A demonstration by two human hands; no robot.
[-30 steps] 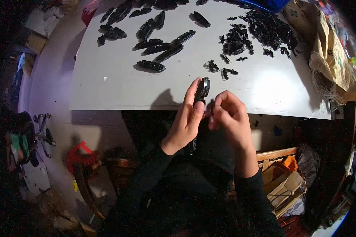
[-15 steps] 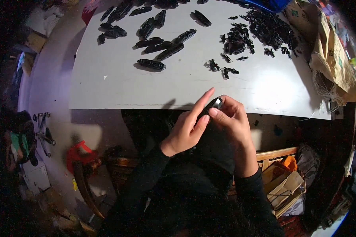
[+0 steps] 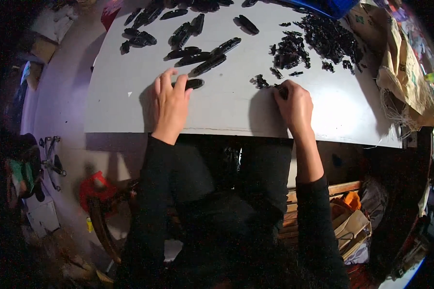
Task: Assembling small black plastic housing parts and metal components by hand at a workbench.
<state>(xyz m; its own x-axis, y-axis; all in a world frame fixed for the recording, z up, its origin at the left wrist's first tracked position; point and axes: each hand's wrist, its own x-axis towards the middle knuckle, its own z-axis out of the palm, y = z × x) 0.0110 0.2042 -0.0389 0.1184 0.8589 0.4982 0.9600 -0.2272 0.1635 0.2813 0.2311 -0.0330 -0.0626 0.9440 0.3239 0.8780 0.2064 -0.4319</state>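
Note:
My left hand [image 3: 170,106] lies palm down on the white tabletop [image 3: 226,111]. Its fingertips and thumb close on a long black plastic part [image 3: 196,84], whose right end sticks out from under them. My right hand [image 3: 294,103] is farther right, knuckles up. Its curled fingertips pinch a small black piece [image 3: 280,89] at the edge of a scatter of such pieces [image 3: 261,81]. Both sleeves are black.
Several more long black parts [image 3: 205,60] lie across the far side of the table. A heap of small black pieces [image 3: 325,38] sits at the upper right, by a blue bin [image 3: 335,6]. A brown paper bag [image 3: 405,72] lies at the right edge, with cardboard boxes [image 3: 347,221] below.
Both hands were together at the table's near edge, working on one black part. They have since split: the left reached forward-left onto the table, the right forward-right to the small pieces.

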